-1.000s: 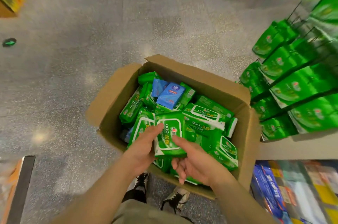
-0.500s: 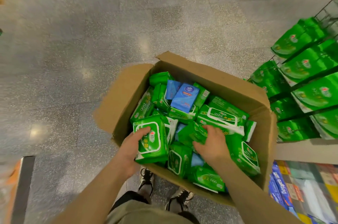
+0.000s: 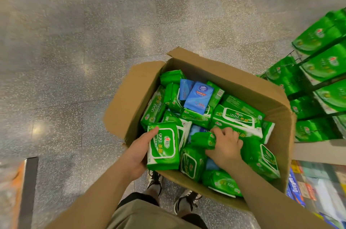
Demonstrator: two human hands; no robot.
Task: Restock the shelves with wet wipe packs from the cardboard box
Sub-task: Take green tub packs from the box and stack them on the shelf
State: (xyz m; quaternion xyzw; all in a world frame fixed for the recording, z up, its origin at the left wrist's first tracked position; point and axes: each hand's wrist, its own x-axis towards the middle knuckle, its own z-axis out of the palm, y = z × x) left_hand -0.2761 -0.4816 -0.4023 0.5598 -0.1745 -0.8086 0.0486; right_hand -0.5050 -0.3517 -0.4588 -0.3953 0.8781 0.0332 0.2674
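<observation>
- One cardboard box (image 3: 249, 86), open on the floor.
- Two blue packs (image 3: 198, 97) in the box.
- More than ten green packs (image 3: 236, 116) in the box; the exact count is hidden.
- Two hands: left hand (image 3: 137, 154), right hand (image 3: 225, 147).
- Two shoes (image 3: 154, 180).

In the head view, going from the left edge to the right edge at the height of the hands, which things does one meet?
Orange display edge → speckled floor → left hand → green wipe pack it holds → right hand gripping a smaller green pack → cardboard box wall → shelf packs.
</observation>
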